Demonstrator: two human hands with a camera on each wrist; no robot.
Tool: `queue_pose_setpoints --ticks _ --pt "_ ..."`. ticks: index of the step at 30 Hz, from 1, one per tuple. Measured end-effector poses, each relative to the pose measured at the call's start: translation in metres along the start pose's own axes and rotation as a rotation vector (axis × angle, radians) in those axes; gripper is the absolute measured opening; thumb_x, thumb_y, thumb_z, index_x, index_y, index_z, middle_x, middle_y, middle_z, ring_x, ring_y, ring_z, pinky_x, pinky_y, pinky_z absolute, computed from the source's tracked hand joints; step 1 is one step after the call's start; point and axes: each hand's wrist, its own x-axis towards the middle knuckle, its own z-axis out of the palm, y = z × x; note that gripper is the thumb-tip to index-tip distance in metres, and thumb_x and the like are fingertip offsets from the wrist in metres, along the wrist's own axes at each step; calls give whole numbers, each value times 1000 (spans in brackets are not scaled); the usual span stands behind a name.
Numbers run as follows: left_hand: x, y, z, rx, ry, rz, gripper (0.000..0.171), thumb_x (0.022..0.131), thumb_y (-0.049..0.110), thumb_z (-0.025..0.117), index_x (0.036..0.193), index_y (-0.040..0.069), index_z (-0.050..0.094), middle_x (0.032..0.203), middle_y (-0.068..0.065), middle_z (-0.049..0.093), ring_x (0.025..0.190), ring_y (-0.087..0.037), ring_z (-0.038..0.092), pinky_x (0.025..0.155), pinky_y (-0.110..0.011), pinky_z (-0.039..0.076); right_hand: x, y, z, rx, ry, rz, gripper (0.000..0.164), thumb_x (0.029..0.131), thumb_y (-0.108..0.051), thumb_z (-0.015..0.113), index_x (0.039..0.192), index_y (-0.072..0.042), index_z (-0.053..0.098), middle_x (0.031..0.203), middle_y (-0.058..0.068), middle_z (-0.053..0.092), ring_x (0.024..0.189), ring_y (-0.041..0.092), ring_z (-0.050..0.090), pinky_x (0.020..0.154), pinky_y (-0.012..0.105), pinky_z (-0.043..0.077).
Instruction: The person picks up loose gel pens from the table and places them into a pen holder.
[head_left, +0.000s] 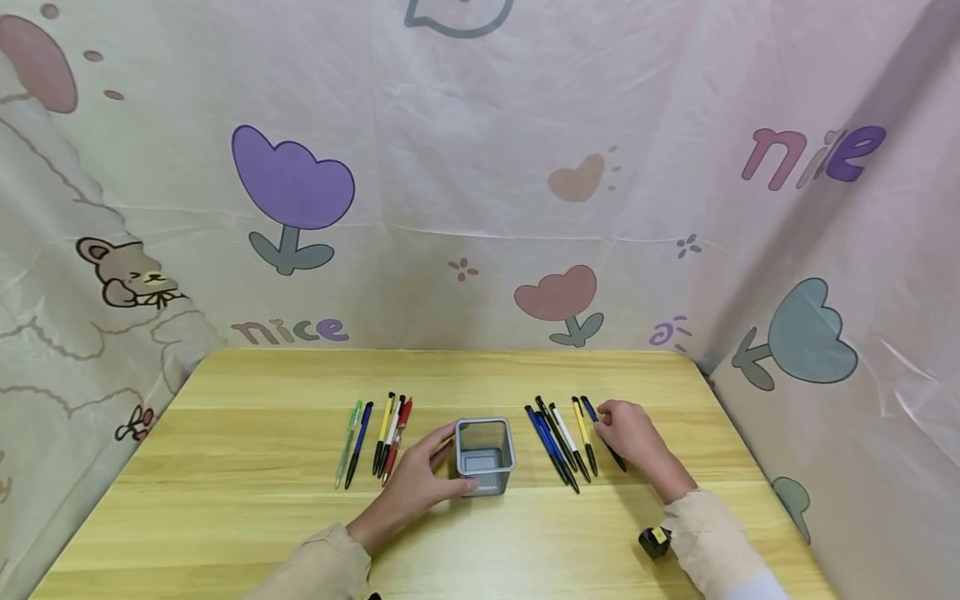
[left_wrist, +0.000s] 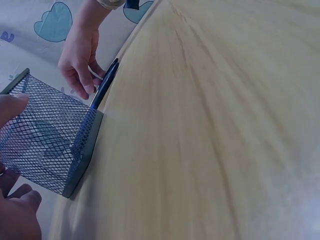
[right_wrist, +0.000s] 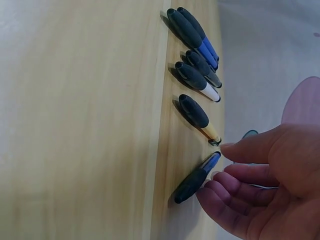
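Note:
My left hand [head_left: 414, 482] grips a grey metal mesh pen cup [head_left: 497, 482] standing upright on the table, thumb on the near side and fingers around its left. The cup looks empty from above. In the left wrist view the mesh wall [left_wrist: 47, 135] shows between thumb and fingers. My right hand [head_left: 633, 433] is at the rightmost blue pen [right_wrist: 194, 182], thumb and fingertips apart on either side of its far end. That pen lies on the table. To its left lie a yellow pen [head_left: 587, 437], a white pen [head_left: 572, 442] and several blue and black ones.
Left of the cup lie a green clear pen [head_left: 348, 446], a blue pen [head_left: 359, 444], a red pen [head_left: 397, 442] and several others. A black tape measure [head_left: 654, 542] sits by my right sleeve. Printed cloth [head_left: 420, 292] hangs behind the wooden table [head_left: 247, 500].

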Motion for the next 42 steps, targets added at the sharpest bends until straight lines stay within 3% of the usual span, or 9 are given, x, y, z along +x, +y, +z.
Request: queue_pose_setpoints --ticks 9,17,26,27,28,30,33,37,42 --pt "5 -5 0 -28 -12 43 92 74 16 93 153 12 46 157 -21 47 146 -47 45 111 -35 52 1 -1 5 11 -28 30 31 94 -8 71 120 8 70 105 19 77 98 33 74 83 45 65" --pt "8 -6 3 -45 -3 59 84 73 10 93 144 7 50 151 -23 52 141 -49 51 110 -34 54 3 -3 6 15 -22 47 26 93 -6 70 116 5 74 108 21 78 101 35 75 86 46 66" --pt "7 -6 4 -45 16 49 78 72 6 92 140 6 53 147 -22 54 140 -48 52 112 -35 53 2 -6 1 -35 -47 69 17 88 -5 71 101 4 76 102 20 78 84 23 70 80 44 65" --pt "7 -6 4 -47 18 47 78 72 6 92 140 6 53 147 -22 54 140 -48 52 112 -35 53 3 -7 1 -33 -56 79 10 87 -5 71 91 3 75 90 16 76 76 20 66 72 40 64" --pt "7 -6 4 -49 20 44 78 72 6 92 140 6 53 147 -22 54 140 -48 52 111 -35 54 3 -7 1 -30 -59 85 9 86 -4 70 79 1 72 77 11 72 68 16 61 64 35 60" --pt "6 -6 4 -54 25 40 78 71 5 92 140 7 53 147 -21 53 140 -47 52 110 -34 55 2 -7 0 -17 -69 100 28 86 -4 69 61 -7 57 57 0 52 56 11 45 50 25 44" --pt "6 -6 5 -58 32 39 79 71 6 92 140 8 54 148 -20 53 141 -46 52 110 -32 55 1 -7 -1 14 -90 125 49 86 -3 67 56 -19 32 55 -8 20 50 8 22 50 21 19" --pt "5 -8 5 -74 32 41 81 72 7 92 143 8 54 149 -21 52 141 -48 51 110 -32 55 -1 -9 -3 24 -103 147 35 86 -5 70 59 -14 50 57 -5 40 52 9 33 50 21 27" --pt "3 -10 4 -92 32 43 82 71 6 92 143 7 53 148 -23 52 141 -49 51 109 -31 55 -3 -12 -8 18 -71 141 6 85 -6 74 83 -1 75 81 8 71 64 13 53 58 26 49"
